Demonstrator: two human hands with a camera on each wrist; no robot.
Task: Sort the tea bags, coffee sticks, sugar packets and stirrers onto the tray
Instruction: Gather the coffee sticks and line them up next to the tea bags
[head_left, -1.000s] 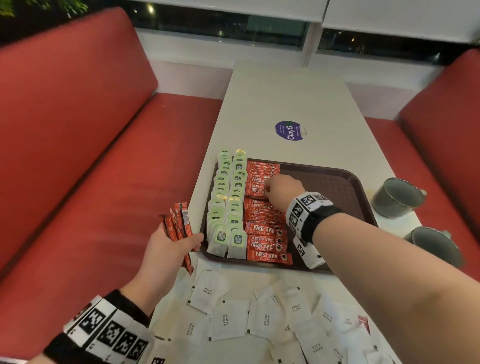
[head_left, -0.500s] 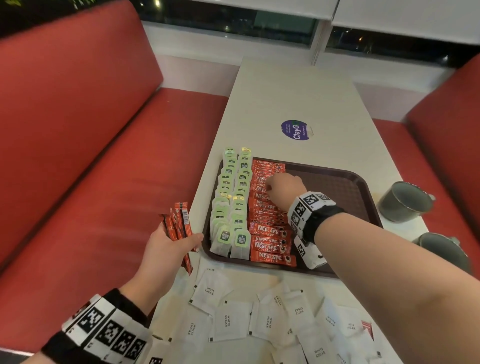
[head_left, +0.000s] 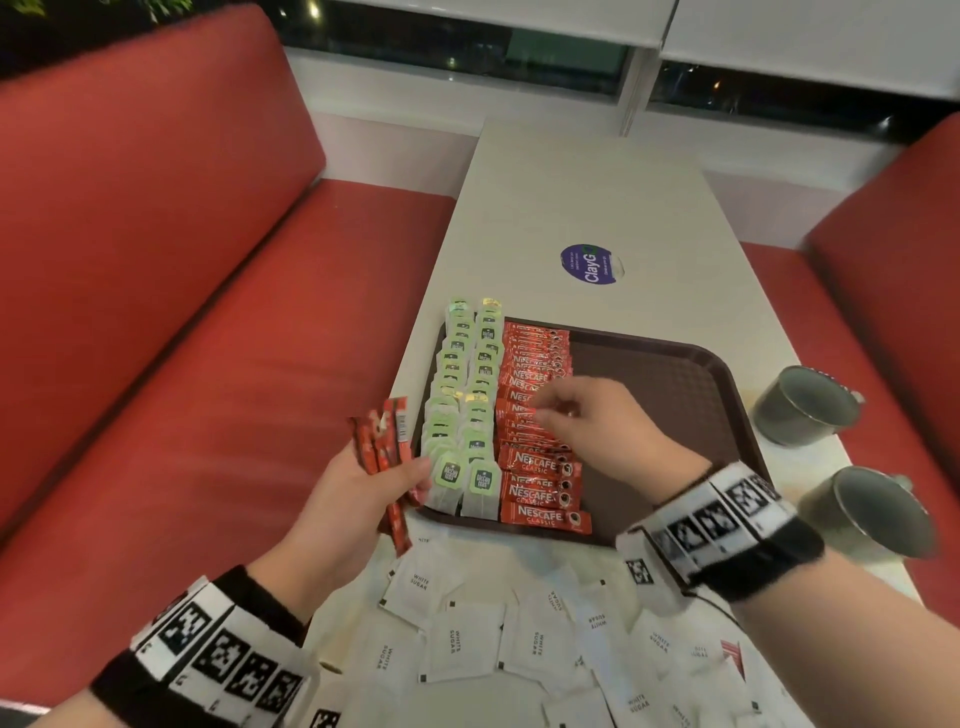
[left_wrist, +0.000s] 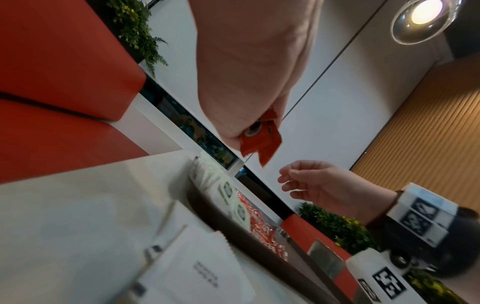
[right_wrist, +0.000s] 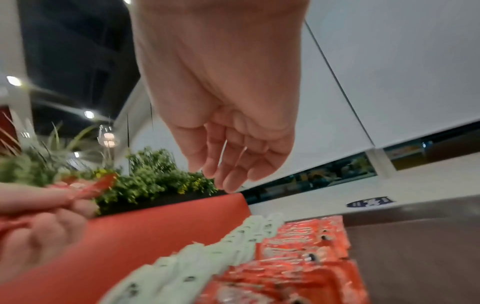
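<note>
1. Gripping a small bundle of red coffee sticks (head_left: 382, 457), the left hand (head_left: 345, 512) hangs off the left edge of the table (head_left: 587, 208), just beside the near left corner of the brown tray (head_left: 727, 395); thumb and fingers are curled round the sticks, which fan out upward.
2. The right hand (head_left: 597, 421) hovers above the tray over the row of coffee sticks (head_left: 535, 457) laid there. Its fingers are loosely bent and slightly apart, and the right wrist view shows nothing between them.
3. On the tray, two rows of green-tagged tea bags (head_left: 467, 405) fill the left edge, running from the near rim to the far rim and overlapping like tiles.
4. The laid coffee sticks form one column just beside the tea bags, each lying crosswise, label up.
5. The right part of the tray floor lies bare and brown.
6. White sugar packets (head_left: 519, 639) lie scattered on the table in front of the tray's near rim, overlapping one another at loose angles.
7. Two grey mugs (head_left: 810, 405) stand on the table to the right of the tray, one behind the other.
8. A round purple sticker (head_left: 592, 264) sits on the table beyond the tray.
9. Red bench seats (head_left: 208, 338) flank the table on both sides.
</note>
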